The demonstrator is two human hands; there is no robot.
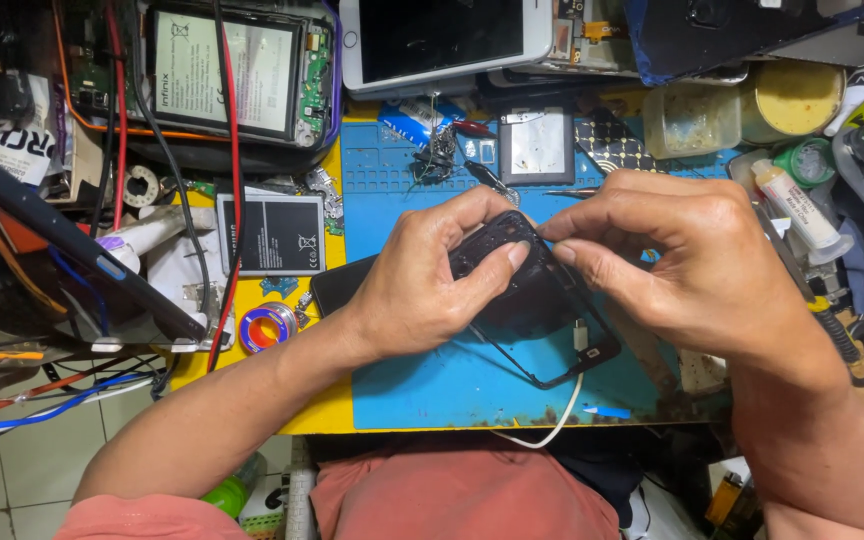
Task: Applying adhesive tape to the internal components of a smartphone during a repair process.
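Note:
My left hand and my right hand meet over a blue work mat. Together they hold a black phone frame tilted above the mat. The left thumb presses on the frame's upper end, and the right thumb and forefinger pinch its top edge. A white cable is plugged into the frame's lower end and hangs over the table's front edge. A black phone lies flat under my left hand.
An opened phone with its battery showing and a white phone lie at the back. A loose battery, a solder reel, tweezers, glue tubes and tubs crowd the bench. Red and black wires cross the left side.

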